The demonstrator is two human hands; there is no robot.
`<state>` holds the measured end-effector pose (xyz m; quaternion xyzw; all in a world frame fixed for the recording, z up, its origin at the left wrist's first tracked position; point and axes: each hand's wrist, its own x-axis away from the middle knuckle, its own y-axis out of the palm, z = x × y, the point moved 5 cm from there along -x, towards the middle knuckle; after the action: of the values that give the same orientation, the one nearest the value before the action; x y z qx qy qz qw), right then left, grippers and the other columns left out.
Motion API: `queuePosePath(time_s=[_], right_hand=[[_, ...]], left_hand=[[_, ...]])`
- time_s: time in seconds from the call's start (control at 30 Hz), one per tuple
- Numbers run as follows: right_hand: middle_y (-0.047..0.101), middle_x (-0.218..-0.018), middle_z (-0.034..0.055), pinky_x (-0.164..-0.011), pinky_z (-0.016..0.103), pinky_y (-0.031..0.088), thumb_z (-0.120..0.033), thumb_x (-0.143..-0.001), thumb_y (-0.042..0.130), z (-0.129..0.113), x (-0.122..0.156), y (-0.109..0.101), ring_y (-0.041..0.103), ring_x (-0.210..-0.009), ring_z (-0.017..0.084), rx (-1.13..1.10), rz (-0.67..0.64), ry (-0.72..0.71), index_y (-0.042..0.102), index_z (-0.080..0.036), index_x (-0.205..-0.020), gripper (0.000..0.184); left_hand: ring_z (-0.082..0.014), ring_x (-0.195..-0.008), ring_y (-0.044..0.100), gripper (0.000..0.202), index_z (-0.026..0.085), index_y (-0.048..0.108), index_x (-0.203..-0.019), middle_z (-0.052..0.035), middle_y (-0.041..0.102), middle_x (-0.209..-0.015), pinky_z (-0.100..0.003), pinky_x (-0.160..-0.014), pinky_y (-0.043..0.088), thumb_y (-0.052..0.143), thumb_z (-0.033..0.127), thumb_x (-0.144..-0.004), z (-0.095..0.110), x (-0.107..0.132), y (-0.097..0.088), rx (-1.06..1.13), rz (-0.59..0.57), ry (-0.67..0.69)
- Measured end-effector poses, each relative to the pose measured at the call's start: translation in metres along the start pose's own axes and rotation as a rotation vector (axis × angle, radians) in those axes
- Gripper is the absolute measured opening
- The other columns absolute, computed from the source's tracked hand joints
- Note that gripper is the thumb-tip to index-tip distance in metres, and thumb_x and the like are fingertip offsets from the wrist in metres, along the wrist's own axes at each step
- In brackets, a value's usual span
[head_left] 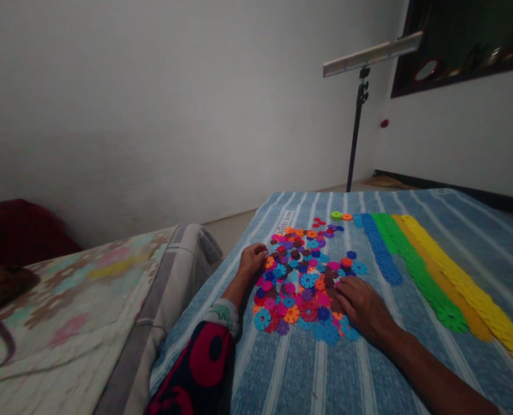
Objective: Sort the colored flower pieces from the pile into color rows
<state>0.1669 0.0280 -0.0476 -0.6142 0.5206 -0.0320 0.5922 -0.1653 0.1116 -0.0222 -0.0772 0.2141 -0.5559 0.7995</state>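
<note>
A heap of small flat plastic snowflake discs (302, 274) in several colours lies on a blue striped cloth (317, 369). My left hand (252, 259) rests at the heap's left edge, fingers curled over some discs. My right hand (362, 308) lies palm down on the heap's right edge, fingers stretched flat toward the discs. To the right run sorted rows of discs: a blue row (380, 251), a green row (416, 271), an orange row (449, 288) and a yellow row (472, 288). A green disc (336, 215) and an orange disc (347, 217) lie apart at the far end.
A bed with a patterned sheet (66, 311) stands to the left, a dark red bundle (18, 230) behind it. A black light stand (357, 132) with a long lamp bar rises beyond the cloth. White walls enclose the room.
</note>
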Motion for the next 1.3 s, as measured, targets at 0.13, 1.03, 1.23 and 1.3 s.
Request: queuePosePath(time_s=[0.13, 1.03, 1.23, 1.3], right_hand=[[0.069, -0.103, 0.0116, -0.087, 0.041, 0.048, -0.020, -0.093, 0.048, 0.004, 0.002, 0.003, 0.062, -0.096, 0.024, -0.009, 0.016, 0.013, 0.067, -0.019, -0.095, 0.019], [0.069, -0.103, 0.0102, -0.085, 0.039, 0.050, -0.018, -0.091, 0.049, 0.007, 0.001, 0.001, 0.062, -0.097, 0.024, -0.020, -0.026, 0.027, 0.066, -0.019, -0.097, 0.018], [0.069, -0.103, 0.0104, -0.084, 0.037, 0.049, -0.015, -0.090, 0.050, 0.004, -0.001, 0.001, 0.062, -0.096, 0.023, -0.008, -0.001, 0.006, 0.066, -0.019, -0.095, 0.018], [0.069, -0.102, 0.0104, -0.084, 0.037, 0.049, -0.015, -0.090, 0.052, 0.003, -0.002, 0.001, 0.062, -0.096, 0.023, -0.014, 0.005, 0.001, 0.066, -0.019, -0.093, 0.016]], left_hand=[[-0.0197, -0.073, 0.064, 0.020, 0.017, 0.067, -0.070, -0.0020, 0.069, -0.070, -0.030, -0.071, 0.050, 0.063, 0.032, -0.057, 0.005, 0.017, -0.010, -0.029, 0.010, -0.013], [-0.0239, -0.086, 0.067, 0.027, 0.021, 0.074, -0.078, -0.0029, 0.074, -0.084, -0.035, -0.086, 0.050, 0.057, 0.013, -0.059, 0.021, 0.049, -0.004, -0.311, -0.122, 0.140], [-0.0225, -0.084, 0.067, 0.024, 0.018, 0.074, -0.085, -0.0051, 0.074, -0.085, -0.032, -0.079, 0.052, 0.059, 0.021, -0.067, 0.021, 0.051, 0.006, -0.254, -0.169, 0.145], [-0.0219, -0.087, 0.067, 0.022, 0.018, 0.074, -0.085, -0.0054, 0.074, -0.088, -0.032, -0.080, 0.052, 0.059, 0.021, -0.069, 0.029, 0.052, 0.013, -0.279, -0.204, 0.170]])
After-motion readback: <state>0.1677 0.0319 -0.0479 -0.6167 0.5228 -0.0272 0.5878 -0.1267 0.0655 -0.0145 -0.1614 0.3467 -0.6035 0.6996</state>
